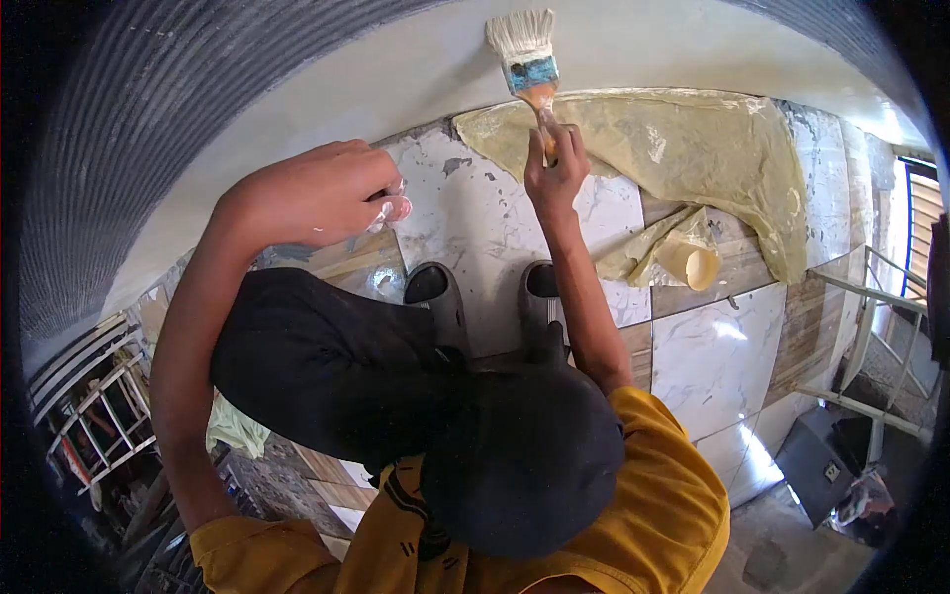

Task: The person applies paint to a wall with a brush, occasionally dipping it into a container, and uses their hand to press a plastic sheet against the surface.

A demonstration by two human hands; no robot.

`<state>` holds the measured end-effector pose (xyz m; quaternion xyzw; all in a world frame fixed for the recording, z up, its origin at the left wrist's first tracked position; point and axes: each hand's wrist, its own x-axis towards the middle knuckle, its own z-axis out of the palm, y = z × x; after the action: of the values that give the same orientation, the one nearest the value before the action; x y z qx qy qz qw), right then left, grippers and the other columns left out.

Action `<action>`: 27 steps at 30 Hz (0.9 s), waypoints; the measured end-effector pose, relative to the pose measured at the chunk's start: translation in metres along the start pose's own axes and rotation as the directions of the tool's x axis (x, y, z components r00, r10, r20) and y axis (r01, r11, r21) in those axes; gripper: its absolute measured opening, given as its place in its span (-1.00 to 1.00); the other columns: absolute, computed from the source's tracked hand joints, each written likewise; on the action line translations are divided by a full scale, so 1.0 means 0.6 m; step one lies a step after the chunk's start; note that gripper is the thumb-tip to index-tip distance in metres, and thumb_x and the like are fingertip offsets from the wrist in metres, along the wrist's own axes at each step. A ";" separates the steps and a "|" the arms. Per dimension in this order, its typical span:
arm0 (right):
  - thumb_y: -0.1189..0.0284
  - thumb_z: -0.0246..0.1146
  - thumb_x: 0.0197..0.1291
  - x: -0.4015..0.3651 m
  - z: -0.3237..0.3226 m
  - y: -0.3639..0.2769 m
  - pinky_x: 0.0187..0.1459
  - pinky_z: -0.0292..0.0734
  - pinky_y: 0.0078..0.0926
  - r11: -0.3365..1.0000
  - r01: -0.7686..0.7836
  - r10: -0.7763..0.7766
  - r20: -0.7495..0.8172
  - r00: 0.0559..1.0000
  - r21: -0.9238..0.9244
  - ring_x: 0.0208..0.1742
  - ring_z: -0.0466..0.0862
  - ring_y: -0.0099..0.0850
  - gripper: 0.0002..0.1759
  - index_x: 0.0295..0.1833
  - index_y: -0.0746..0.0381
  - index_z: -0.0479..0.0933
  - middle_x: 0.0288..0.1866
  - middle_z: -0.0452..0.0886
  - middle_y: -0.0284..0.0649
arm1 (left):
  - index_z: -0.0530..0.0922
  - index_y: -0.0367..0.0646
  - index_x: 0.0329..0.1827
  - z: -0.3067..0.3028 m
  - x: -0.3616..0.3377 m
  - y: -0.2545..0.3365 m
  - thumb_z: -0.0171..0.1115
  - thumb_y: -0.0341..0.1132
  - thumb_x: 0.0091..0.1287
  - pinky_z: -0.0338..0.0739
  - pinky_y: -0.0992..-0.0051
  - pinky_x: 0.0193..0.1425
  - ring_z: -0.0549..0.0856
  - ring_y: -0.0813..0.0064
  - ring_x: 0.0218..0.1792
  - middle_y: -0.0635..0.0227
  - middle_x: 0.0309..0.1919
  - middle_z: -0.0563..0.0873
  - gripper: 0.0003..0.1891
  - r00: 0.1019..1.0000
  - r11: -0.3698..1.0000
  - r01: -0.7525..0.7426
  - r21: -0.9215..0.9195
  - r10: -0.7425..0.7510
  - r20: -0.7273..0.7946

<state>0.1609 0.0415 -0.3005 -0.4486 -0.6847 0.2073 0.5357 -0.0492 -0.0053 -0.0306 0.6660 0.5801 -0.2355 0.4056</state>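
My right hand is wrapped round the wooden handle of a wide paintbrush. The bristles point up at the pale wall and are coated in white paint; a blue band runs below them. To the left, my left hand hangs curled in front of the wall's foot, white paint smeared on its fingertips, with nothing sticking out of it. Beneath the brush, a yellowish plastic sheet lies along the base of the wall, spotted with white.
A pale yellow cup lies tipped on the tiled floor, by a fold of the sheet. My shoes stand close to the wall. A metal frame is at right, beside a dark box. Slatted white racks stand at left.
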 end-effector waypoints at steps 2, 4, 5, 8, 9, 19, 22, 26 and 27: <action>0.58 0.34 0.19 -0.031 0.020 0.032 -0.41 0.49 -0.24 0.998 -0.024 0.024 0.005 1.000 -0.052 -0.41 0.62 -0.10 -0.67 0.09 0.22 0.63 -0.26 0.57 -0.07 | 0.66 -0.27 -0.08 0.001 0.003 0.001 0.18 -0.08 0.49 0.48 0.16 0.08 0.62 0.04 -0.06 -0.01 -0.22 0.66 -0.63 1.000 1.000 -0.003 0.005 0.003 0.009; 0.58 0.33 0.20 -0.051 0.021 0.044 -0.40 0.51 -0.22 0.997 -0.054 0.057 0.048 0.997 -0.063 -0.39 0.63 -0.08 -0.68 0.09 0.23 0.62 -0.26 0.57 -0.06 | 0.65 -0.28 -0.08 0.003 0.006 0.000 0.17 -0.07 0.49 0.48 0.16 0.08 0.62 0.04 -0.06 0.00 -0.22 0.66 -0.62 1.000 1.000 -0.008 0.012 0.008 0.017; 0.57 0.31 0.20 -0.061 0.020 0.051 -0.39 0.52 -0.19 0.994 -0.083 0.090 0.086 0.992 -0.076 -0.38 0.64 -0.06 -0.69 0.08 0.23 0.61 -0.26 0.57 -0.05 | 0.65 -0.28 -0.08 0.005 0.009 0.000 0.17 -0.07 0.49 0.48 0.16 0.08 0.62 0.05 -0.06 0.01 -0.22 0.66 -0.62 1.000 0.999 -0.026 0.020 0.026 -0.012; 0.55 0.28 0.23 -0.083 0.016 0.078 -0.37 0.55 -0.15 0.981 -0.142 0.163 0.169 0.972 -0.133 -0.33 0.66 -0.02 -0.70 0.10 0.24 0.59 -0.25 0.58 -0.02 | 0.66 -0.27 -0.08 0.000 0.021 0.008 0.16 -0.06 0.50 0.48 0.16 0.09 0.62 0.06 -0.06 0.02 -0.22 0.66 -0.62 1.000 0.999 -0.027 0.040 0.027 -0.003; 0.54 0.27 0.25 -0.089 0.011 0.084 -0.36 0.56 -0.13 0.971 -0.167 0.203 0.217 0.955 -0.174 -0.31 0.67 -0.01 -0.69 0.11 0.23 0.58 -0.24 0.58 -0.01 | 0.66 -0.26 -0.08 -0.001 0.024 0.011 0.15 -0.07 0.50 0.48 0.16 0.09 0.62 0.06 -0.07 0.02 -0.22 0.67 -0.62 0.999 0.999 -0.006 0.050 0.005 0.033; 0.41 0.25 0.36 -0.116 -0.125 0.022 -0.44 0.40 -0.46 0.778 -0.625 0.585 0.292 0.756 0.058 -0.54 0.50 -0.50 -0.80 0.00 0.29 0.57 -0.53 0.54 -0.28 | 0.68 -0.26 -0.12 0.003 0.013 0.000 0.15 -0.09 0.50 0.49 0.16 0.07 0.63 0.04 -0.09 0.01 -0.27 0.66 -0.64 1.000 0.998 -0.031 0.046 0.031 0.001; 0.37 0.19 0.44 -0.100 -0.142 0.015 -0.46 0.21 -0.65 0.779 -0.593 0.523 0.311 0.794 0.205 -0.48 0.32 -0.72 -0.79 -0.03 0.32 0.57 -0.52 0.44 -0.42 | 0.67 -0.27 -0.12 0.004 0.013 0.002 0.16 -0.10 0.50 0.48 0.14 0.04 0.63 0.02 -0.11 -0.01 -0.30 0.66 -0.64 0.996 0.996 -0.085 -0.004 0.085 -0.012; 0.34 0.12 0.50 -0.024 -0.089 0.002 -0.47 0.32 -0.54 0.831 -0.451 0.380 0.260 0.888 0.326 -0.51 0.42 -0.62 -0.75 -0.02 0.32 0.57 -0.56 0.48 -0.36 | 0.66 -0.29 -0.13 0.004 0.015 0.006 0.17 -0.10 0.49 0.48 0.13 0.04 0.63 0.01 -0.11 -0.02 -0.28 0.66 -0.64 0.998 0.998 -0.063 0.012 0.063 -0.026; 0.33 0.11 0.51 -0.011 -0.063 0.013 -0.46 0.33 -0.50 0.853 -0.391 0.328 0.228 0.917 0.345 -0.52 0.43 -0.58 -0.74 -0.05 0.33 0.56 -0.56 0.47 -0.32 | 0.66 -0.29 -0.13 0.003 0.014 0.007 0.17 -0.10 0.49 0.48 0.13 0.04 0.63 0.01 -0.11 -0.02 -0.27 0.66 -0.64 1.000 1.000 -0.022 -0.011 0.021 -0.019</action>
<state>0.1988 0.0323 -0.2972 -0.4372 -0.5752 0.4694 0.5075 -0.0431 -0.0018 -0.0367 0.6720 0.5780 -0.2217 0.4064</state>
